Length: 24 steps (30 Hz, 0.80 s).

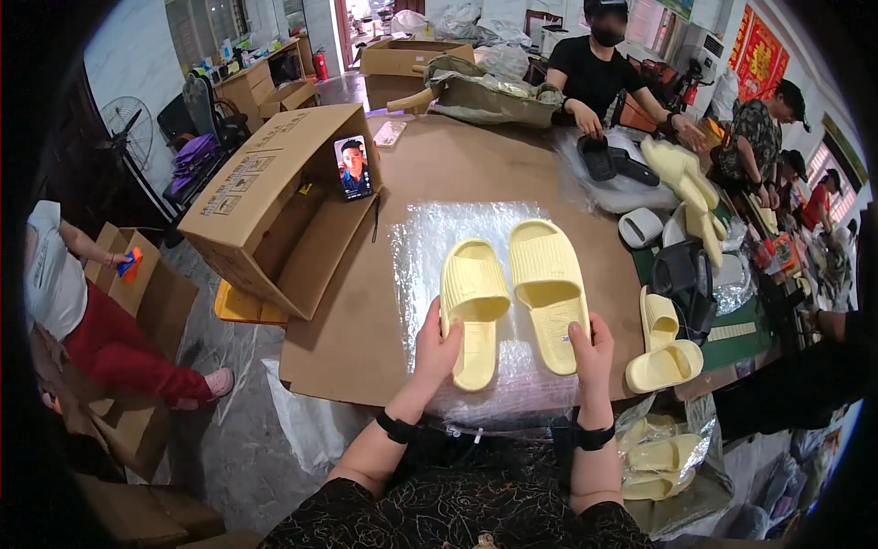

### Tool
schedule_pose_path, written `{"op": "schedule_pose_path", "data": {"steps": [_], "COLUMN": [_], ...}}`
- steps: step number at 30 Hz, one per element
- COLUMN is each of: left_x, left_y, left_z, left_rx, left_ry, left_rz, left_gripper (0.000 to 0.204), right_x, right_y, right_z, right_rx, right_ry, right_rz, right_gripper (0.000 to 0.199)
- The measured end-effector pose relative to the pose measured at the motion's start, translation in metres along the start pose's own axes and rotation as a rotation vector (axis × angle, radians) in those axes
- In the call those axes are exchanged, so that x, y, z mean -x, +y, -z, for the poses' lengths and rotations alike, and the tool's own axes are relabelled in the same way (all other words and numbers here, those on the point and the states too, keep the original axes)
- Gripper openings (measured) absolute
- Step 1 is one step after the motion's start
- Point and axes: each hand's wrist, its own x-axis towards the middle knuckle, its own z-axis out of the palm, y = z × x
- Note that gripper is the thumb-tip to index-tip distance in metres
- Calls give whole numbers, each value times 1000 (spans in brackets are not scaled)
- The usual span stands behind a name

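Two pale yellow slide slippers lie side by side on a clear plastic bag [457, 224] spread over the brown cardboard-covered table [347, 348]. My left hand [434, 352] grips the heel of the left slipper [473, 306]. My right hand [592, 352] holds the heel of the right slipper [547, 288]. Both wrists wear black bands.
An open cardboard box [274, 206] lies on its side at the left with a phone [353, 168] leaning on it. More yellow slippers [660, 348] sit at the right and in a bag [658, 453] below. People work across the table and on the floor at left.
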Motion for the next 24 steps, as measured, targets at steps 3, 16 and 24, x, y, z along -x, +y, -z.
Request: {"op": "schedule_pose_path", "data": {"steps": [3,16,24], "left_x": [1,-3,19], "left_y": [-6,15,-19], "left_z": [-2,5,16], "left_rx": [264,-263,-839], "left_ry": [-26,-254,-256], "left_rz": [48,314,-229], "left_gripper": [52,61,74], "right_x": [2,19,-31], "right_y": [15,27,25], "right_z": [-3,-25,-73], "right_rx": [-89,1113,1063], "right_ry": [72,163,-279], "right_rz": [-52,444,260], "right_gripper": [24,47,52]}}
